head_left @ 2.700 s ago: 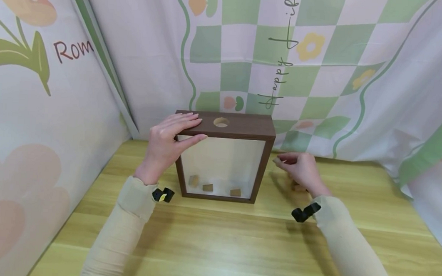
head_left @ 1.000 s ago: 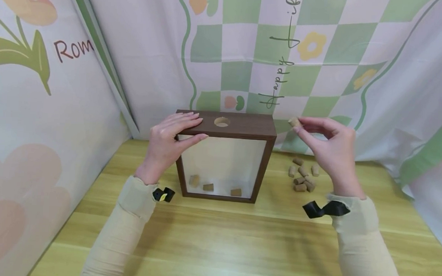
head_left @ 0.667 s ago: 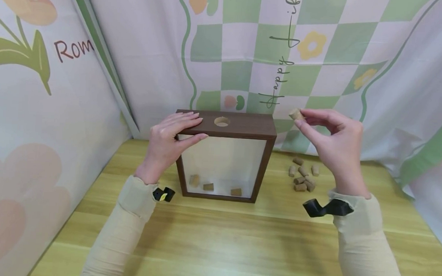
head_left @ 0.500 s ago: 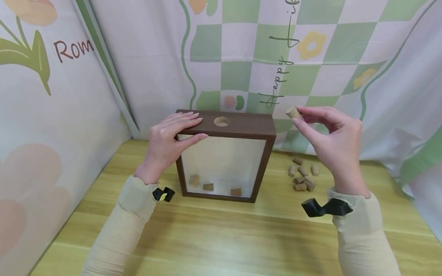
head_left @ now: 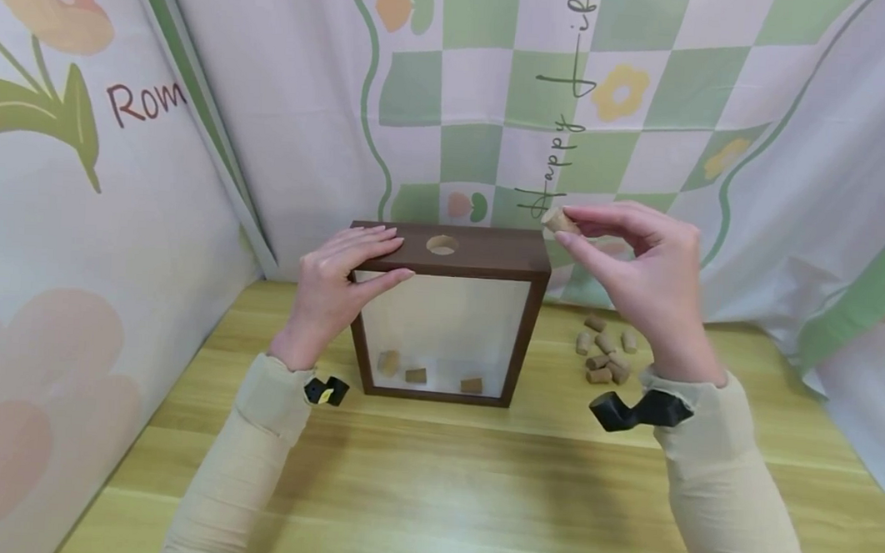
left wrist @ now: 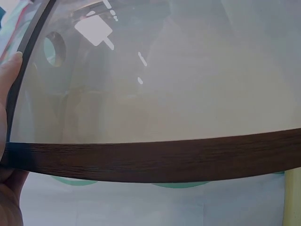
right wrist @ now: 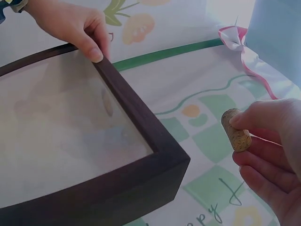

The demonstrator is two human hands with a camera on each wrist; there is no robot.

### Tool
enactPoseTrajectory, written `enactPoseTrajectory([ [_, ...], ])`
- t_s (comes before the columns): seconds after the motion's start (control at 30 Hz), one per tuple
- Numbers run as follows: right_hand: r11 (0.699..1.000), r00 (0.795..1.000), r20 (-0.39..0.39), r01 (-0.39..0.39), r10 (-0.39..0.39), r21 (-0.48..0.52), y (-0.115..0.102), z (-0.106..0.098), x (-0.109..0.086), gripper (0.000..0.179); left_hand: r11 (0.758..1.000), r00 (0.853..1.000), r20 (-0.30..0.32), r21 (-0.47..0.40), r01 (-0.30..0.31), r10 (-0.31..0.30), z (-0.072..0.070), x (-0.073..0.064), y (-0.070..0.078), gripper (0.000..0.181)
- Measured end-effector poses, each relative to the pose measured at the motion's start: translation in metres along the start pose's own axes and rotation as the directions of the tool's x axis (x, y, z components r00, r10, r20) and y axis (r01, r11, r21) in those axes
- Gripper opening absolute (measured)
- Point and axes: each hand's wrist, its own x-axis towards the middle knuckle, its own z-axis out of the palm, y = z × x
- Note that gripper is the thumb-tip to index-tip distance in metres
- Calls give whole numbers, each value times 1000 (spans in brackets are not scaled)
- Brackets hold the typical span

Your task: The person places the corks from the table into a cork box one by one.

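A dark brown shadow box [head_left: 498, 251] with a clear front stands upright on the table, a round hole [head_left: 442, 245] in its top. My left hand [head_left: 325, 287] grips the box's top left corner, fingers over the top and thumb along the front edge. Between thumb and fingertips, my right hand [head_left: 653, 275] pinches a wine cork [head_left: 556, 221], held in the air near the box's top right end, right of the hole. The right wrist view shows this cork [right wrist: 236, 131] speckled and apart from the frame. A few corks [head_left: 416, 376] lie inside, along the bottom.
Several loose corks [head_left: 602, 352] lie in a pile on the wooden table [head_left: 431, 485], right of the box. A patterned cloth [head_left: 475, 86] hangs close behind the box, and another printed cloth [head_left: 54, 231] covers the left side.
My right hand has risen from the pile with a cork, swung up and right, then come back left toward the box's top. My left hand has kept its place on the corner.
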Motion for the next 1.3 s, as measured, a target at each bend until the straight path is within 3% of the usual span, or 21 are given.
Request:
enactPoseTrajectory([
  [0.17,1000,999,53,-9,9,5,2,6,6,23,1000,1000,8,2,6,-6,0,-1,0,43],
  [0.47,999,987,157,43,-45,16,3,20,20,21,1000,1000,20,13,11,-11,-1,-1,1,42],
  [0.7,998,976,215,52,-43,-36,2,28,31,22,1000,1000,20,5,8,-9,-2,-1,0,42],
  [1.0,998,952,306,36,-18,-53,4,38,39,20,1000,1000,16,6,11,-11,-2,-1,0,42],
  [1.3,991,921,388,70,-21,-111,11,51,43,18,1000,1000,9,6,5,-5,-1,-1,-1,43],
])
